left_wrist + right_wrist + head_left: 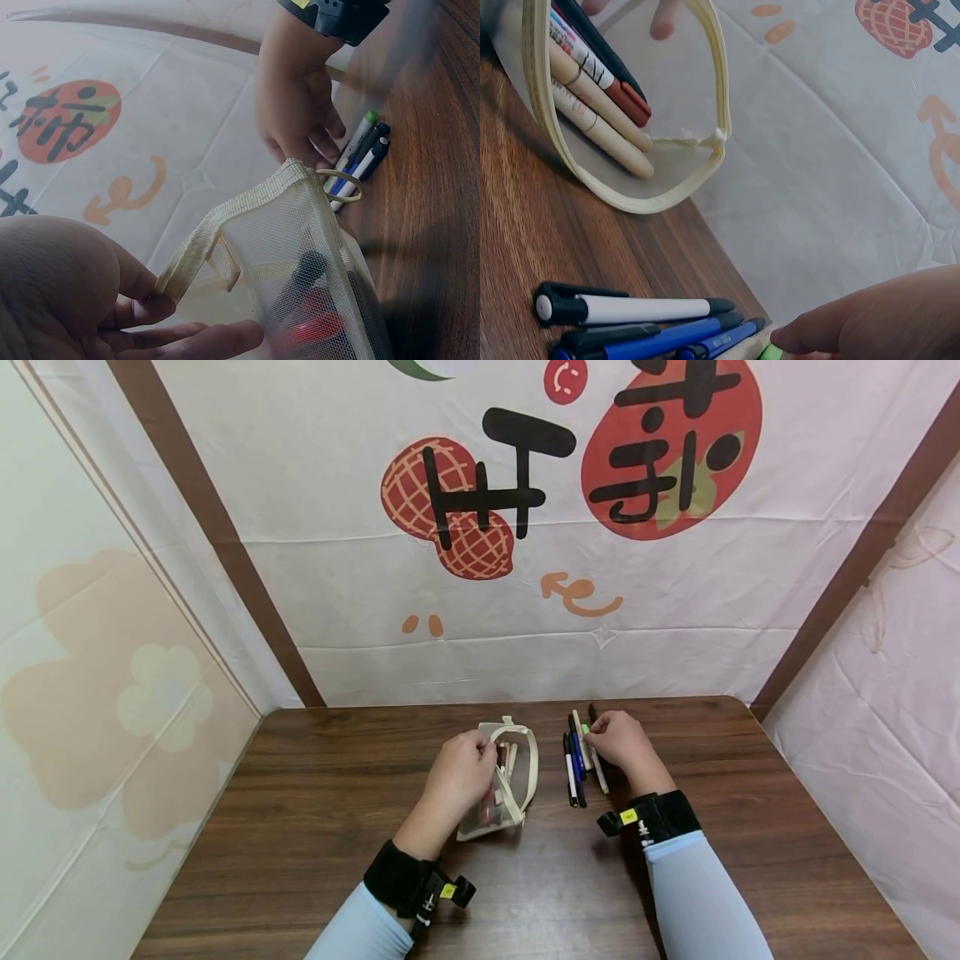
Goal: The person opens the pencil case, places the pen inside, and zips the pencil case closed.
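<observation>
My left hand (461,768) pinches the cream-trimmed rim of a see-through mesh pencil pouch (281,240) between thumb and finger. The pouch's mouth gapes toward the right. Inside lie a red-brown capped marker (630,101), two beige pens (604,139) and a black pen. To the right, my right hand (621,742) has its fingertips down at a small group of pens, right at a green-ended pen (370,118). Beside that are a white pen with black ends (645,309) and blue pens (667,343). The thumb is largely hidden; I cannot tell whether a pen is gripped.
All of this rests on a brown wood-grain table (315,827). A printed white cloth (337,585) hangs behind the far edge, and more cloth (885,660) hangs along the right side. Each wrist wears a black strap with a small camera (617,821).
</observation>
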`<state>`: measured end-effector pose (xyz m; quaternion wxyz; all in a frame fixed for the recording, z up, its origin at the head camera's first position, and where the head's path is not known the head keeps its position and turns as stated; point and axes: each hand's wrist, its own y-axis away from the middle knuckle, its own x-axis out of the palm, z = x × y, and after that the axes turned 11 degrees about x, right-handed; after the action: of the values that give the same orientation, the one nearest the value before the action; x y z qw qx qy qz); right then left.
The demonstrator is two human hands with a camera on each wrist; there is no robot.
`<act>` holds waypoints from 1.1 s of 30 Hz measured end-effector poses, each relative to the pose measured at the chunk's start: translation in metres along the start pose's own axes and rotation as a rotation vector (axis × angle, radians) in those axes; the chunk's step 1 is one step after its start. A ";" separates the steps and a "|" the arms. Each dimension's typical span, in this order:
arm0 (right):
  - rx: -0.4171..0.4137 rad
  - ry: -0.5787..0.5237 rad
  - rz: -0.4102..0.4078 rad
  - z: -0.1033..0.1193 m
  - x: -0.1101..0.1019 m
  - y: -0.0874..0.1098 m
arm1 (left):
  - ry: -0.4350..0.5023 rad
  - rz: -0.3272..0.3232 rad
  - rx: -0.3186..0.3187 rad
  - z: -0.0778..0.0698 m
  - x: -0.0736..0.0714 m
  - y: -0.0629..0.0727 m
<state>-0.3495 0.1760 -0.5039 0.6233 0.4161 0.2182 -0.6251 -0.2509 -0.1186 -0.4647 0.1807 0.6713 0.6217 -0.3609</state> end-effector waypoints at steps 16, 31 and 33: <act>0.030 0.062 -0.069 -0.027 -0.002 -0.019 | 0.009 0.002 0.003 -0.001 -0.001 0.000; 0.111 0.127 -0.042 -0.026 -0.010 -0.012 | 0.015 0.010 -0.007 0.000 0.001 0.000; 0.107 0.137 -0.056 -0.024 -0.010 -0.008 | 0.016 0.009 -0.007 0.000 0.001 0.000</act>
<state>-0.3530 0.2020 -0.5109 0.5661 0.4845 0.2382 -0.6230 -0.2513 -0.1182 -0.4651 0.1800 0.6763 0.6212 -0.3526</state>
